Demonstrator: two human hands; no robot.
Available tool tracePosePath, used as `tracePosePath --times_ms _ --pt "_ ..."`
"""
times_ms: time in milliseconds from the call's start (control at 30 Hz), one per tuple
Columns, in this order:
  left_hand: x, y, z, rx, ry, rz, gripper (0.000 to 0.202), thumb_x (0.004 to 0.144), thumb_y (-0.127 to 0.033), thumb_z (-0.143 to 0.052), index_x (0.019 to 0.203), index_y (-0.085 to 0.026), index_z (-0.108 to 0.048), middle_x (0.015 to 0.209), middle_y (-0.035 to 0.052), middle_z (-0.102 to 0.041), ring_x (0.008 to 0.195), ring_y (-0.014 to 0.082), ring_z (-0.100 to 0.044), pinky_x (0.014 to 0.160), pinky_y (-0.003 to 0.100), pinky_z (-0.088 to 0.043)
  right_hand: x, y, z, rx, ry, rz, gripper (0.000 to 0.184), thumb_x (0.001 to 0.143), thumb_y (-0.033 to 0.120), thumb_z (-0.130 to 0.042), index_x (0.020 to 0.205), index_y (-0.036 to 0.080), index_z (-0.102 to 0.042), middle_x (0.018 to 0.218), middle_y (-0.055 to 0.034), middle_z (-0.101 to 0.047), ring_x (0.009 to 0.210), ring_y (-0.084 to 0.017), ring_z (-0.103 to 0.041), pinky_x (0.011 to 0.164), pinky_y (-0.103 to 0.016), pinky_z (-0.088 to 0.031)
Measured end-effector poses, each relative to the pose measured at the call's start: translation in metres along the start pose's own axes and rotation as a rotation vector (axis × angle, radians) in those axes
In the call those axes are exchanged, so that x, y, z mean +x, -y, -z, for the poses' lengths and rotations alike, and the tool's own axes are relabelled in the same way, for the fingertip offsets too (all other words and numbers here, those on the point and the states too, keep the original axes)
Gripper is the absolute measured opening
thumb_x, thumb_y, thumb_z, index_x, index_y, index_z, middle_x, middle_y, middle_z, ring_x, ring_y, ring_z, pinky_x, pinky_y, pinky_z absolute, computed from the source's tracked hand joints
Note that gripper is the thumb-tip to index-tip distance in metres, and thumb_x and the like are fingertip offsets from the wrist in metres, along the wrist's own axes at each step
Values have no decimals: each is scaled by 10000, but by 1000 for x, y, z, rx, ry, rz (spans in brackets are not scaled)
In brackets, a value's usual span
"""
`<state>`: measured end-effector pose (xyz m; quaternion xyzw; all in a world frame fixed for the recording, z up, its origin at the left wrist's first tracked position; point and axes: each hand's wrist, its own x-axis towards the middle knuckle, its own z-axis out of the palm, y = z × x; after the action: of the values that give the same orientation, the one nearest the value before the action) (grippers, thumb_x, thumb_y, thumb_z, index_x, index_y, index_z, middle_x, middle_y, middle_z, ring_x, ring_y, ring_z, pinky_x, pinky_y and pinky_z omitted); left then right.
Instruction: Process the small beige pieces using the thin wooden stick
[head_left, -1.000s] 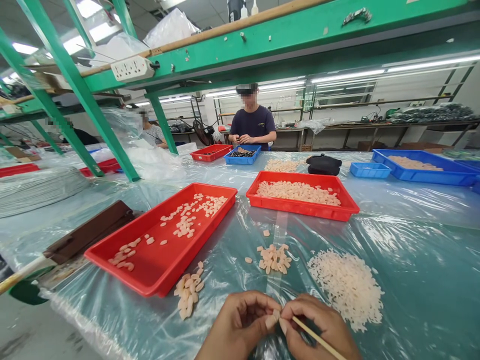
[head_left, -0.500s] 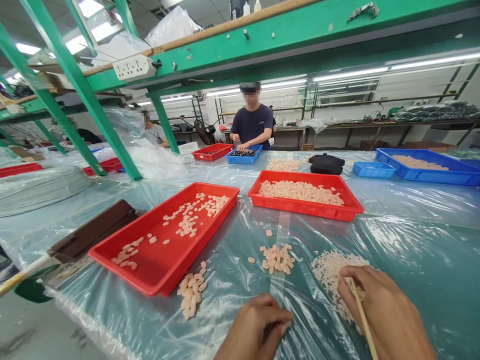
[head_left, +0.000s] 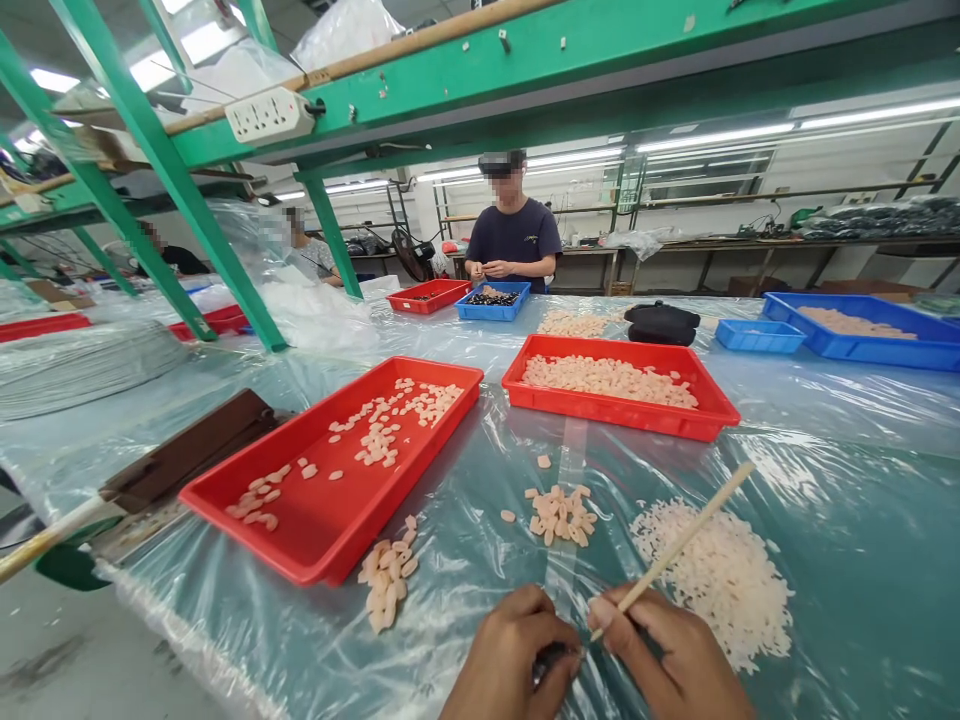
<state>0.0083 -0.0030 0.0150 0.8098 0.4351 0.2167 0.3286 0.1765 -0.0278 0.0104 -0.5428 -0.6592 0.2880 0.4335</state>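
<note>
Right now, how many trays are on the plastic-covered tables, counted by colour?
Red trays: 5 (near left, near right, far one by the co-worker, two partly hidden at far left)
Blue trays: 3 (by the co-worker, small, large at right)
Total: 8
</note>
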Motion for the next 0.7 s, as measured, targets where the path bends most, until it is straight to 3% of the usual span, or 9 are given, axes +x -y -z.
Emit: tracePosePath --times_ms 133,267,367,533,600,700 --pt "0 3 -4 -11 -10 -7 222 737 -69 -568 838 -169 -739 805 64 -624 754 185 -613 688 232 -444 -2 -10 -8 -72 94 63 450 979 422 -358 784 181 -685 721 -64 -656 640 -192 -644 507 -211 -457" --pt "1 5 -7 -45 -34 2 225 710 -48 -580 813 -164 -742 782 55 -615 730 177 -608 665 222 -440 -2 -13 -10 -112 99 91 469 991 420 -331 769 189 -674 735 -70 -668 635 -189 -652 490 -211 -461" --pt "1 5 -7 -61 -41 -4 216 703 -44 -588 808 -158 -737 784 51 -607 732 173 -603 661 215 -434 -3 -12 -14 -157 71 145 480 998 431 -317 749 207 -661 702 -57 -658 614 -184 -642 485 -221 -454" --pt "0 1 -3 -29 -28 -10 137 742 -69 -581 698 -129 -696 738 44 -592 685 155 -566 628 209 -415 -8 -14 -24 -249 -49 297 485 1005 448 -284 751 223 -631 696 -42 -650 672 -209 -623 629 -293 -470" --pt "0 -1 -2 -22 -27 -4 135 748 -75 -582 702 -123 -699 734 47 -590 683 155 -562 626 210 -413 -9 -14 -25 -209 -59 284 460 998 457 -310 761 224 -629 712 -39 -652 683 -212 -619 640 -296 -460" --pt "0 -2 -2 -52 -15 31 165 730 -66 -591 790 -129 -731 778 60 -600 712 164 -583 640 211 -422 -8 -11 -21 -41 -65 112 453 976 483 -360 683 226 -591 673 -25 -624 638 -197 -611 557 -255 -433"
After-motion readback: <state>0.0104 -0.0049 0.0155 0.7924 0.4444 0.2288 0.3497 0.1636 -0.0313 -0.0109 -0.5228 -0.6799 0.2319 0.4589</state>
